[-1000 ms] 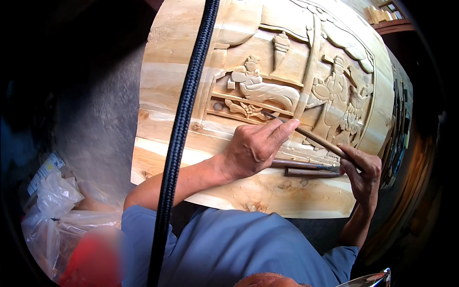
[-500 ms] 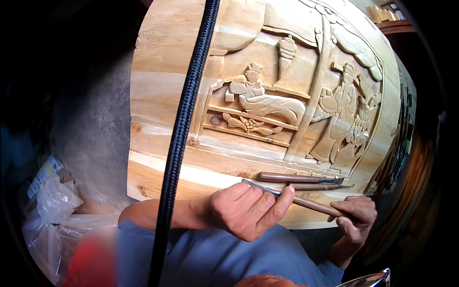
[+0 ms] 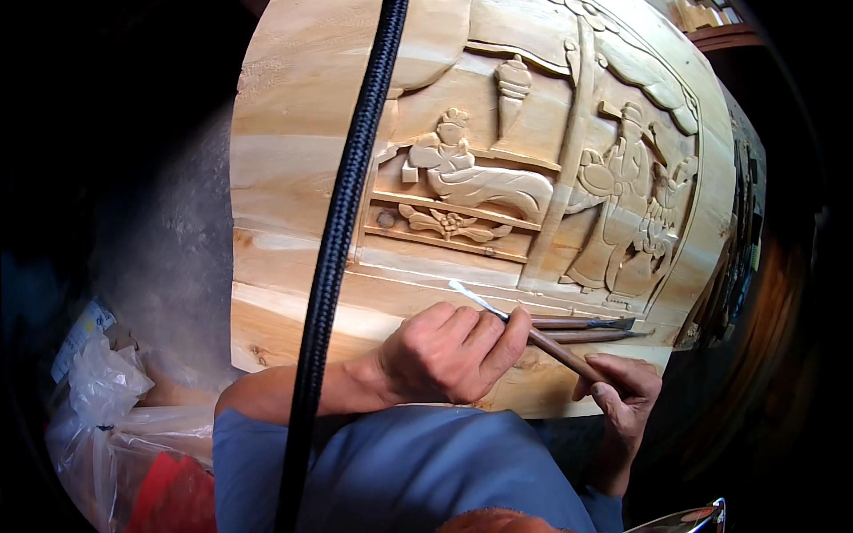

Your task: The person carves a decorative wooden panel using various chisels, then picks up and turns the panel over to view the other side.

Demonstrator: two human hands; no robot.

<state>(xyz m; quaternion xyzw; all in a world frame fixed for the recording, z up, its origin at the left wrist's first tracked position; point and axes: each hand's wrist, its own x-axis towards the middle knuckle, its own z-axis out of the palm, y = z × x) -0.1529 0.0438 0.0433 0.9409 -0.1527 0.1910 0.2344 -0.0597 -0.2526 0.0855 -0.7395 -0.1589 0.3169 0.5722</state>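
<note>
My left hand (image 3: 451, 354) is closed round the blade end of a wood-carving chisel (image 3: 560, 352), over the near edge of a carved wooden panel (image 3: 289, 169). My right hand (image 3: 622, 384) grips the end of the brown handle. The chisel slants up to the left, its bright metal tip past my left knuckles, pointing toward the carving; whether it touches the wood I cannot tell. Just beyond the handle lie two more wood-handled tools, one with a flat dark blade (image 3: 615, 324) and one with a thin pointed end (image 3: 613, 336). My left fingers partly hide their handles.
The panel bears a relief of a reclining figure (image 3: 489, 186) and standing figures (image 3: 622, 191). Several tools (image 3: 753, 213) lie in shadow beyond its right edge. Clear plastic bags (image 3: 107, 391) are at lower left. A black braided cable (image 3: 342, 204) crosses the view.
The chisel has turned steeper, its tip now farther out toward the carving. Both hands have shifted with it, the right one moving left. The panel sits slightly farther left in view.
</note>
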